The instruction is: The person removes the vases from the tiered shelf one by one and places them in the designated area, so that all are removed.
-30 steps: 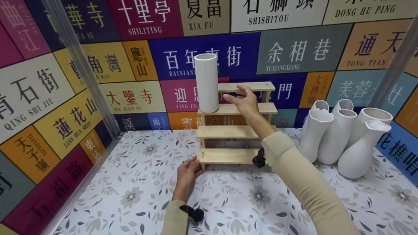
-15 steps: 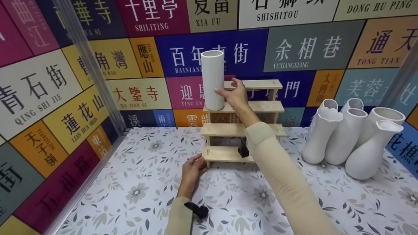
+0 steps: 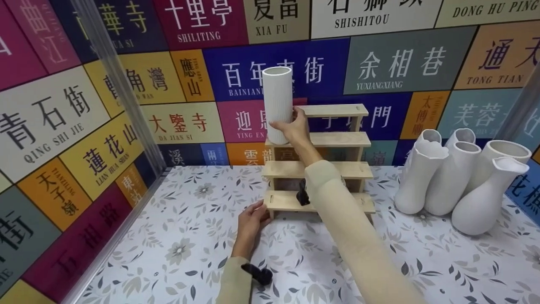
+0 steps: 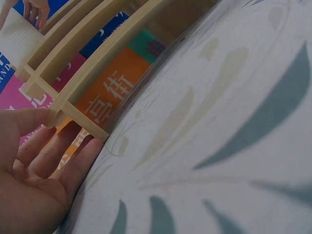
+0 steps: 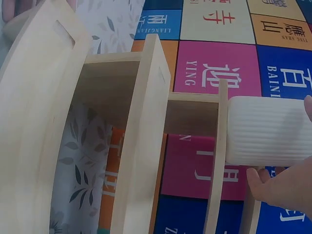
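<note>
A tall white ribbed cylinder vase (image 3: 277, 97) stands upright at the left end of the second-highest step of a four-step wooden display stand (image 3: 320, 169). My right hand (image 3: 295, 128) holds the vase low down, thumb across its front and fingers at its right side. In the right wrist view the ribbed vase (image 5: 268, 130) lies between thumb and fingers, its base at the step board. My left hand (image 3: 251, 221) grips the stand's lowest left front corner. Seen from the left wrist, the thumb and fingers (image 4: 87, 156) of that hand meet the stand's end piece (image 4: 80, 119).
Several white vases of different shapes (image 3: 460, 181) cluster on the right of the table. A flower-and-leaf patterned cloth (image 3: 181, 249) covers the tabletop. Behind stands a wall of coloured sign panels (image 3: 405, 67), with a clear upright post (image 3: 126, 84) at the left corner.
My right hand has come left from beside the vase and taken hold of its lower part. The left hand stays at the stand's corner. The head view has shifted slightly.
</note>
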Tool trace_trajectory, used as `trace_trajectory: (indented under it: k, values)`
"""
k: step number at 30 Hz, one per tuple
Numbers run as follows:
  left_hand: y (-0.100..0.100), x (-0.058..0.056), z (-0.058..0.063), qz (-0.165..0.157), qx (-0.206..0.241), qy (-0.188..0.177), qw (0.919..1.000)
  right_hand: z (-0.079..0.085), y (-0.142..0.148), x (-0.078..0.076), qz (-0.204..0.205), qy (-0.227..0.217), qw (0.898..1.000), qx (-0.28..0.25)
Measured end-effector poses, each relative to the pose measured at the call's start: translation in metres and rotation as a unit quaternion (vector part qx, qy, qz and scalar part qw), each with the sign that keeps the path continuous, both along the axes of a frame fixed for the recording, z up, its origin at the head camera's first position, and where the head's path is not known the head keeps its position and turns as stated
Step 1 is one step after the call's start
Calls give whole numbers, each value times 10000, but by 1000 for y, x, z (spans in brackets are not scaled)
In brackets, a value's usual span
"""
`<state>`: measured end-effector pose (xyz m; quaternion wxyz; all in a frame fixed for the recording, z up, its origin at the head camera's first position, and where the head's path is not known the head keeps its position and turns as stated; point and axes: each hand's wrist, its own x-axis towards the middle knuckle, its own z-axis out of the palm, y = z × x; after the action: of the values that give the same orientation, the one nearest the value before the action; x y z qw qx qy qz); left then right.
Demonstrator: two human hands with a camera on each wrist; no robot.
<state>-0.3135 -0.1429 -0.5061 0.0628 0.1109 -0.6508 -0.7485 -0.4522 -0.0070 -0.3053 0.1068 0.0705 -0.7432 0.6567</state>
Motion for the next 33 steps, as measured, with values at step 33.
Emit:
trace_trajectory:
  k: [33]
  values:
    - [-2,1,-2,23,-163,2,9999,-22,16,50,-142,112,9998,91]
